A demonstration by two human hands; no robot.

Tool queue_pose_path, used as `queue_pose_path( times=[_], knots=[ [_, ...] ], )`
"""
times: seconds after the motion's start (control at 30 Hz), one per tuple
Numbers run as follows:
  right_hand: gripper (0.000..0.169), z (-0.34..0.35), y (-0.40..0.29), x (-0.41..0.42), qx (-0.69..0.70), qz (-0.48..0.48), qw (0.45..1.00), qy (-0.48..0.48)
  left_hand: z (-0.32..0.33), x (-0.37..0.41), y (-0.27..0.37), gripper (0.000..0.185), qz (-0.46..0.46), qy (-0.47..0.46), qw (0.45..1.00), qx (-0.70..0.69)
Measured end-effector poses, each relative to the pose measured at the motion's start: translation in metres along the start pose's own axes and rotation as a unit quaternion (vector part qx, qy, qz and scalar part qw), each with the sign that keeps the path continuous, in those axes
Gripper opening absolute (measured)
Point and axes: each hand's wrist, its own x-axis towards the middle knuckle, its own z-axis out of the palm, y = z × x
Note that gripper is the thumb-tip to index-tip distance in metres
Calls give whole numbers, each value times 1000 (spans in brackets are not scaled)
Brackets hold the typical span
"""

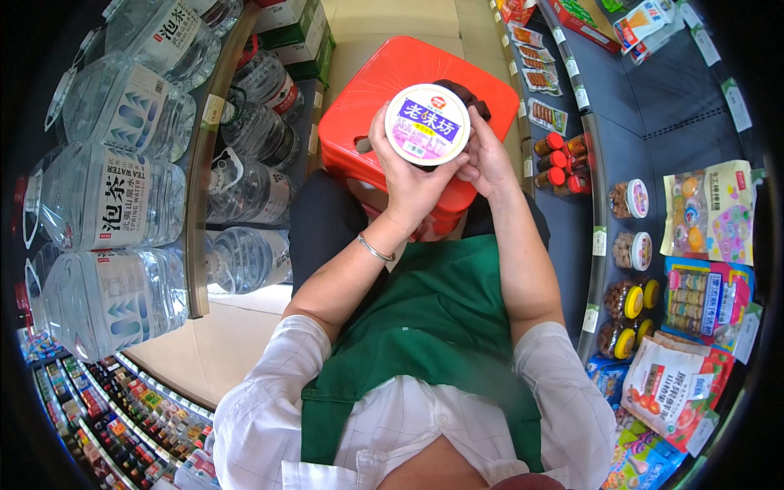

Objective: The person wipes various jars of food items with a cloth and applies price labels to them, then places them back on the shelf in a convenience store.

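Both my hands hold a round plastic tub (427, 124) with its white-rimmed, purple-and-yellow printed lid facing up at me. My left hand (409, 177) cups the left and near side, its thumb along the lower edge. Around the right side, my right hand (490, 158) has its fingers curled against the tub. The tub's body is mostly hidden under the lid. Beneath it stands a red plastic stool (361, 79), and a dark brown cloth (467, 98) lies on the seat behind the tub.
Large water bottles (131, 199) fill the shelves on the left. On the right-hand shelves are red-capped jars (554, 160), small snack tubs (631, 199), yellow-lidded jars (625, 303) and bagged sweets (707, 211). Green-and-white cartons (300, 37) are stacked beyond the bottles.
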Motion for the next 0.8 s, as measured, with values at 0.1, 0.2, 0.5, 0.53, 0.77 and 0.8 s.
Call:
queue_pose_path(
  times=[0.1, 0.2, 0.5, 0.53, 0.77, 0.8],
  knots=[
    [49, -1, -1, 0, -10, 8, 1000, -11, 0, 1, 0, 107, -2, 0, 1000, -7],
    [50, -1, -1, 0, -11, 11, 1000, -5, 0, 1, 1, 107, -9, -1, 1000, -18],
    [58, 2, -2, 0, 1, 5, 1000, 10, 0, 1, 3, 107, -17, -2, 1000, -25],
    [58, 2, -2, 0, 0, 5, 1000, 9, 0, 1, 3, 107, -16, -2, 1000, -25],
    [58, 2, -1, 1, 1, 7, 1000, 15, 1, 1, 2, 108, -15, 0, 1000, -25],
    [58, 2, -1, 1, 2, 7, 1000, 16, 1, 1, 3, 108, -11, -1, 1000, -21]
  ],
)
